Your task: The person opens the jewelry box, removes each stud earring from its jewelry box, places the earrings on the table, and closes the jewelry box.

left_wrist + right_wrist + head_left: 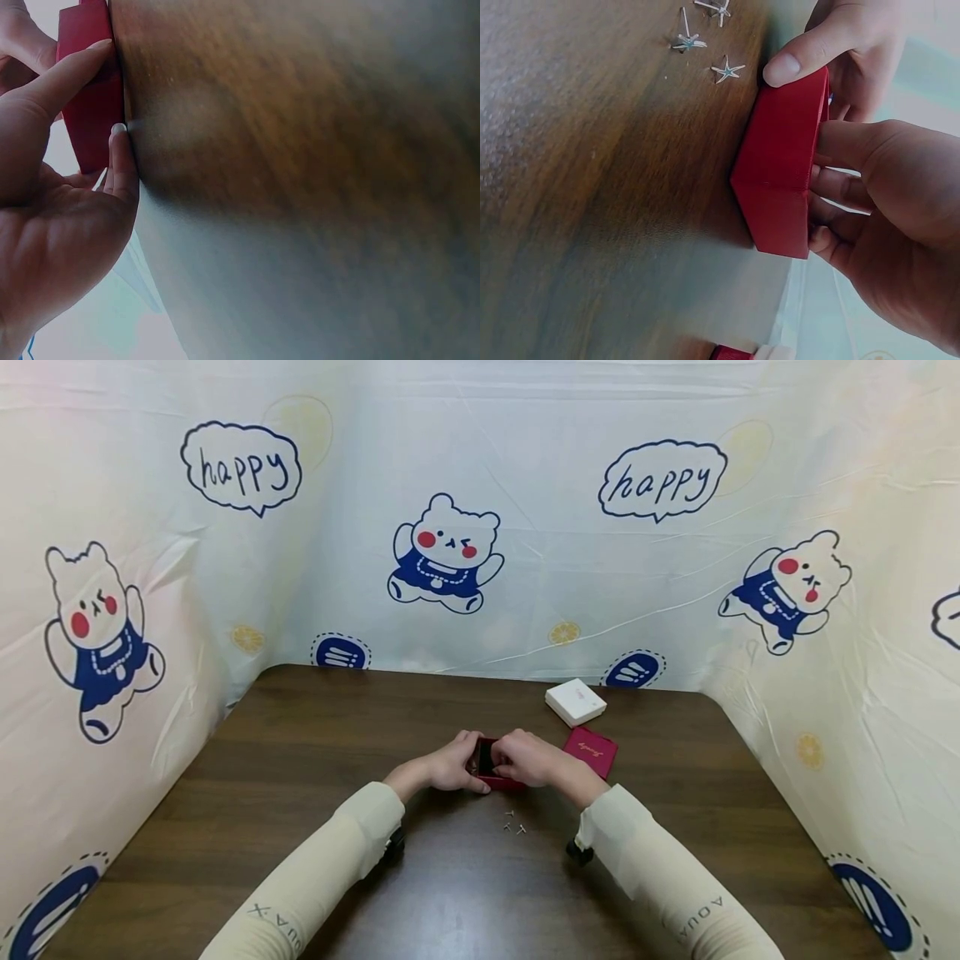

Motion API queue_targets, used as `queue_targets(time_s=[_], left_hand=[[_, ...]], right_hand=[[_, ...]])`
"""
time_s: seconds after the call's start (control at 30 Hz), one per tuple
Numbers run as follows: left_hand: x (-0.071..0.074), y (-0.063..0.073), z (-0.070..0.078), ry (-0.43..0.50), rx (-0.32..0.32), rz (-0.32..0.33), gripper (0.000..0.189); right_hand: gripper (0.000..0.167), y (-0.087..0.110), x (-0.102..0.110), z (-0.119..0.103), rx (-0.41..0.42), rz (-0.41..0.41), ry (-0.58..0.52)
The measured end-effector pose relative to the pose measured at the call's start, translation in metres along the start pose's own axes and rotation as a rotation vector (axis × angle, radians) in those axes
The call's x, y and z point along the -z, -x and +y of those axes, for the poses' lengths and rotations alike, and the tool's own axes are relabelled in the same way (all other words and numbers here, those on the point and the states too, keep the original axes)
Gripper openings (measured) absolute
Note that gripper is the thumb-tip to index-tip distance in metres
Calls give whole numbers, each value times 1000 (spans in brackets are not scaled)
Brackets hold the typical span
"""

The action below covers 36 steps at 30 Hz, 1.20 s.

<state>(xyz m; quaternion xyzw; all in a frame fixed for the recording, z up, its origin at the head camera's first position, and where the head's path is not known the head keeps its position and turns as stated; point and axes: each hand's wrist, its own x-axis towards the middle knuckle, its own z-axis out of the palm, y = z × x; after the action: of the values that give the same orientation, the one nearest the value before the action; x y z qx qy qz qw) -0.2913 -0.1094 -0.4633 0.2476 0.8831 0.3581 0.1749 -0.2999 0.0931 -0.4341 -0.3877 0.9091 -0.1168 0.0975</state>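
A small red box (780, 142) with a dark inside stands without its lid on the wooden table. My left hand (453, 762) grips its left end, the thumb (82, 71) on the near wall and other fingers around the far side. My right hand (528, 758) is over the box's right part, with curled fingers (840, 142) reaching over the rim; their tips are hidden inside, so whether they pinch anything is not visible. Close in front of the box lie several star-shaped stud earrings (727, 70) with thin posts.
A red lid (591, 750) with gold lettering lies right of the box, partly behind the right forearm. Behind it rests a white box (576, 702). Printed cloth (525, 568) hangs along the back and sides of the brown table (300, 843).
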Motion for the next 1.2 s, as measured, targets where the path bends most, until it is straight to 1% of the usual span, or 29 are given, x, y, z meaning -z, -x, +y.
queue_targets(time_s=[0.3, 0.53, 0.7, 0.83, 1.2], left_hand=[[1, 0, 2, -3, -1, 0, 80], [1, 1, 4, -11, -1, -4, 81], [0, 1, 3, -11, -1, -3, 81], [1, 0, 2, -12, 6, 1, 82], [0, 1, 2, -4, 8, 6, 86]], right_hand=[[9, 1, 2, 0, 31, 13, 23], [8, 3, 3, 0, 24, 5, 10], [8, 3, 3, 4, 35, 6, 7], [8, 5, 4, 7, 18, 0, 16], [6, 12, 7, 6, -13, -16, 11]])
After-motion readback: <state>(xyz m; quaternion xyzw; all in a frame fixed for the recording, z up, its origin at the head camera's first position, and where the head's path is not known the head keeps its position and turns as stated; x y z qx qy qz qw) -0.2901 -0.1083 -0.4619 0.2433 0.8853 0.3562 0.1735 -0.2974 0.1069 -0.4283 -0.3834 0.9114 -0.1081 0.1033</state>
